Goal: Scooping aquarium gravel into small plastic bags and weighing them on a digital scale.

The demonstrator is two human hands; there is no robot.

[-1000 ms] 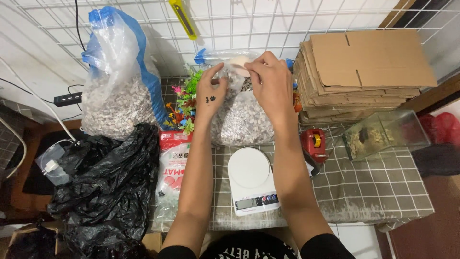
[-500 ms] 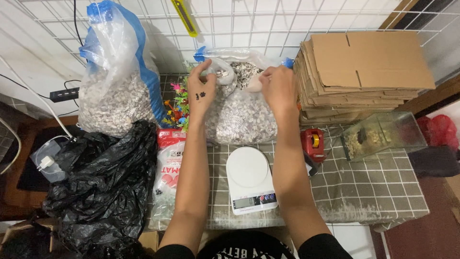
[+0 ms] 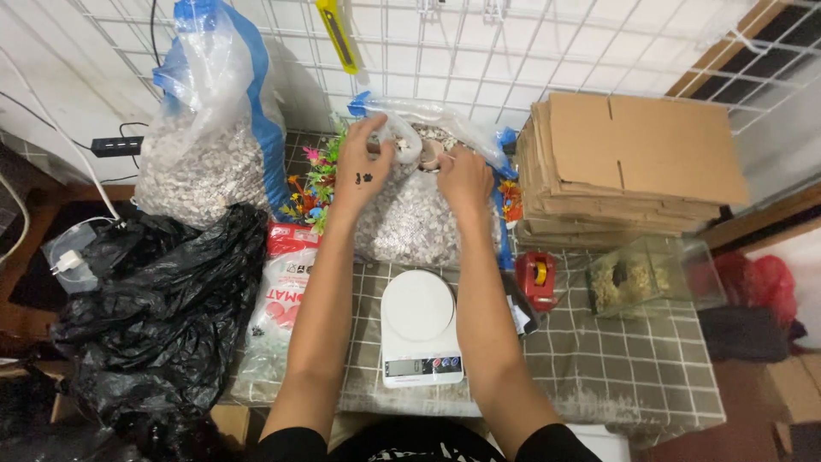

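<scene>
- Left hand (image 3: 366, 162) at the mouth of the clear bag of pale gravel (image 3: 410, 218), fingers curled and pinching the bag's upper plastic edge; small dark mark on back of hand.
- Right hand (image 3: 463, 178) just beside it on the same bag mouth, fingers closed on the plastic near a small white scoop-like item (image 3: 428, 152) – can't tell exactly what it is.
- Gravel bag stands upright at back centre of the table (image 3: 633, 368), against the white wire grid wall (image 3: 479, 60); both forearms reach over the scale to it.
- White digital kitchen scale (image 3: 419, 325) w/ round plate sits near the table's front edge, between the forearms, nothing on it.
- Bigger gravel bag w/ blue trim (image 3: 209, 145) stands to the left, well apart from the hands.
- Colourful plastic plants (image 3: 312, 184) between the two bags.
- Red-and-white packet (image 3: 286, 282) lies left of the scale; crumpled black plastic bags (image 3: 162, 316) further left.
- Stack of flat cardboard (image 3: 624, 162) at right rear; red tape dispenser (image 3: 539, 275) and small clear box (image 3: 650, 275) in front of it.
- Yellow utility knife (image 3: 336, 34) hangs on the grid.
</scene>
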